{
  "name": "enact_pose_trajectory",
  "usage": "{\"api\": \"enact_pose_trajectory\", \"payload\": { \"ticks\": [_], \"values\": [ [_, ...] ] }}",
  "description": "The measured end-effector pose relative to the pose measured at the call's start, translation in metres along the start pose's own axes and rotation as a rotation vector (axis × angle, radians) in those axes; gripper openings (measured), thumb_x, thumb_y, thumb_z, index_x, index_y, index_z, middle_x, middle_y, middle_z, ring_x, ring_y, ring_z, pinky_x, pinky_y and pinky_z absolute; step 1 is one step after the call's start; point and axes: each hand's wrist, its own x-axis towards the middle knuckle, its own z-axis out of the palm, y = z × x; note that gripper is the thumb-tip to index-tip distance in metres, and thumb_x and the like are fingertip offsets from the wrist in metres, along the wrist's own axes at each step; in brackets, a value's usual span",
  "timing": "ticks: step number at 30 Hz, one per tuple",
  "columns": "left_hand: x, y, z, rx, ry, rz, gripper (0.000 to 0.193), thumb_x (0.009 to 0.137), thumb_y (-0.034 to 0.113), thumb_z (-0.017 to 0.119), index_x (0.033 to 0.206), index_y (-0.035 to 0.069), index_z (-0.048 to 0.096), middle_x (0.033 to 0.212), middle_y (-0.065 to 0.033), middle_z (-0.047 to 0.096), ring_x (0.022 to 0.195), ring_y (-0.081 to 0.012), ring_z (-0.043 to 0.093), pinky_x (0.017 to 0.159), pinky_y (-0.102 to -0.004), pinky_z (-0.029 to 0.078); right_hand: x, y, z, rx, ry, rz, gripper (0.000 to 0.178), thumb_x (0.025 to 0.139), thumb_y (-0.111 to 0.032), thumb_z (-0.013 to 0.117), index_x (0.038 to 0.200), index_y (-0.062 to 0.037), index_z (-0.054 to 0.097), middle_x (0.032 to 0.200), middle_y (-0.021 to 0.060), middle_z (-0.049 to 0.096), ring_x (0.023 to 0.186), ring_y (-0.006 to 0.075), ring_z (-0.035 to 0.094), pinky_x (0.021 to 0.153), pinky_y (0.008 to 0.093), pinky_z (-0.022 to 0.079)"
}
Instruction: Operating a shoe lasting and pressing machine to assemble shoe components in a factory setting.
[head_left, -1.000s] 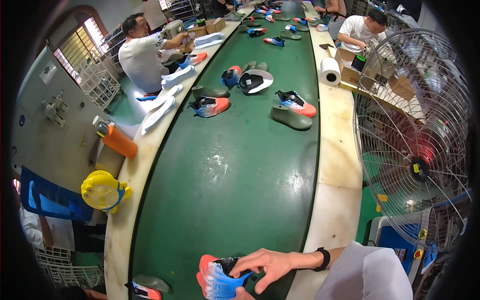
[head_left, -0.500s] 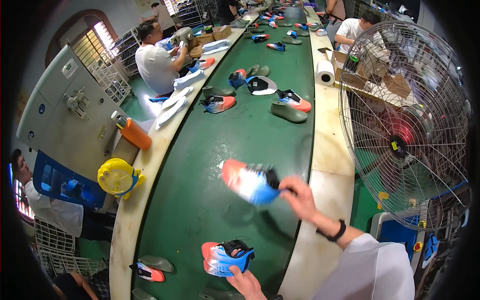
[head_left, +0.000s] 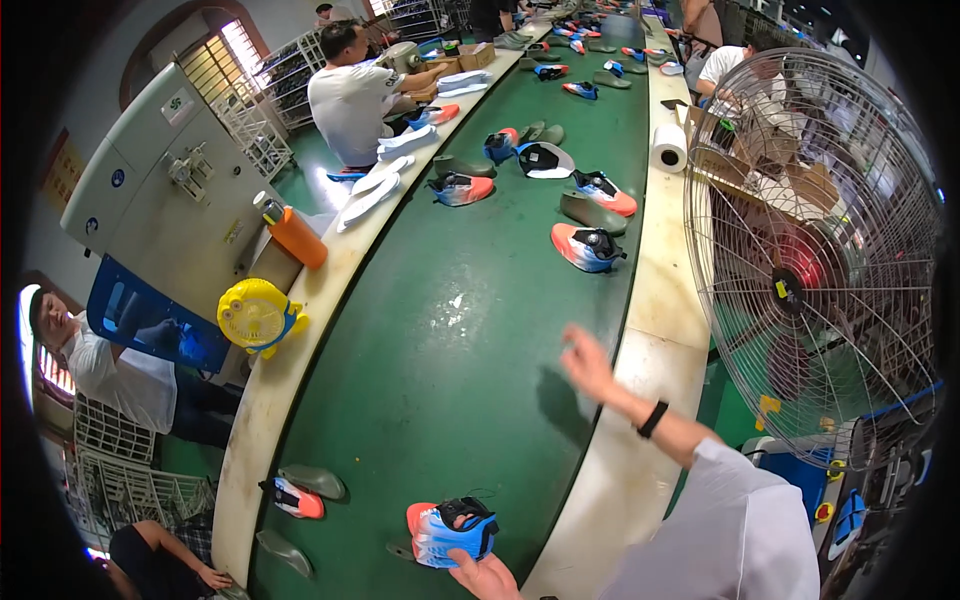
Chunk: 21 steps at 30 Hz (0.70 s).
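At the near end of the green belt, my left hand point(head_left: 484, 576) grips a blue, white and coral shoe upper point(head_left: 450, 536) by its heel side, the black collar facing up. My right hand point(head_left: 588, 364), a black band on its wrist, hovers over the belt's right side with nothing in it. Its fingers are loosely bent and apart. Farther up the belt lies another coral, white and blue shoe upper point(head_left: 586, 248), apart from my right hand. Just beyond that upper sits a dark green shoe last point(head_left: 592, 213), beside a further upper point(head_left: 606, 192).
Pale ledges line the green belt point(head_left: 430, 400). On the left ledge stand a yellow fan point(head_left: 256, 314) and an orange bottle point(head_left: 297, 238). A large caged fan point(head_left: 815, 260) stands at the right. More uppers and lasts lie up the belt; several people work alongside.
My right hand has let go of a shoe upper, which now rests farther up the belt on the right. My left hand still holds its upper. The view has shifted slightly.
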Motion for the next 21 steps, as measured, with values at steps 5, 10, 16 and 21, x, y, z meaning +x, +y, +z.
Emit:
{"api": "enact_pose_trajectory", "payload": {
  "ticks": [5,10,16,21],
  "values": [
    [-0.018,0.023,-0.029,-0.367,-0.409,0.080,0.061,0.087,0.021,0.065,0.134,-0.011,0.043,0.127,-0.0244,0.057,0.118,-0.0347,0.056,0.106,-0.0471,0.041,-0.149,-0.141,0.005,0.701,-0.874,0.087,0.048,0.085,-0.016,0.075,0.129,-0.0054,0.057,0.108,0.0023,0.067,0.084,0.0074,0.061,0.075,0.0258,0.051],
    [-0.061,0.051,-0.059,-0.203,-0.588,0.084,0.065,0.087,0.015,0.067,0.140,-0.008,0.036,0.135,-0.0236,0.052,0.126,-0.0330,0.050,0.110,-0.0466,0.035,-0.235,-0.225,-0.033,0.898,-0.839,0.169,0.044,0.079,0.001,0.076,0.120,0.0008,0.059,0.110,0.0065,0.056,0.090,0.0117,0.061,0.078,0.0273,0.051],
    [-0.107,0.059,-0.138,0.155,-0.402,0.279,0.041,0.083,0.019,0.078,0.114,-0.003,0.063,0.110,-0.0084,0.068,0.100,-0.0168,0.061,0.092,-0.0324,0.047,-0.290,-0.253,-0.036,1.001,-0.823,-0.034,0.029,0.081,-0.004,0.076,0.105,-0.0003,0.059,0.114,0.0084,0.052,0.102,0.0158,0.054,0.083,0.0269,0.047],
    [-0.140,0.083,-0.192,0.253,-0.191,0.392,0.026,0.078,0.014,0.083,0.095,0.000,0.069,0.082,-0.0025,0.070,0.073,-0.0088,0.058,0.069,-0.0272,0.049,-0.347,-0.278,-0.045,0.954,-0.856,-0.111,0.028,0.083,-0.005,0.075,0.105,0.0003,0.057,0.113,0.0084,0.051,0.106,0.0172,0.052,0.088,0.0281,0.045]
  ]
}}
